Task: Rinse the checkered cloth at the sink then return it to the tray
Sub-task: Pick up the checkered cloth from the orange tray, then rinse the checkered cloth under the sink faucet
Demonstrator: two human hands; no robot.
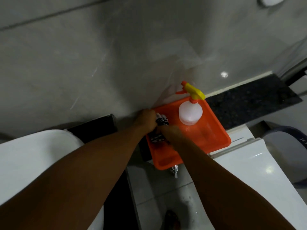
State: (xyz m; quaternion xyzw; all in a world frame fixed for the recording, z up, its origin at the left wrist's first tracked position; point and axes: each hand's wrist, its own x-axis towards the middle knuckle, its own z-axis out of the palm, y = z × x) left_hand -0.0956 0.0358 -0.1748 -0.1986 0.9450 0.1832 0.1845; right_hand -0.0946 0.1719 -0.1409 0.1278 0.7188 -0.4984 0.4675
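Note:
The black-and-white checkered cloth [159, 128] lies bunched along the left side of the orange tray [214, 130]. Both my hands are on it. My left hand [146, 119] grips the far end of the cloth near the tray's back-left corner. My right hand [171, 132] presses on the cloth's near part, fingers curled over it. Most of the cloth is hidden under my hands. The tray rests partly on a dark counter and partly on a white ledge.
A white spray bottle [190, 114] with a yellow and orange trigger head stands in the tray's back right. A white basin [33, 156] is at the left, white fixtures at the right. A metal tap fitting [174, 170] hangs below the tray. A grey tiled wall rises behind.

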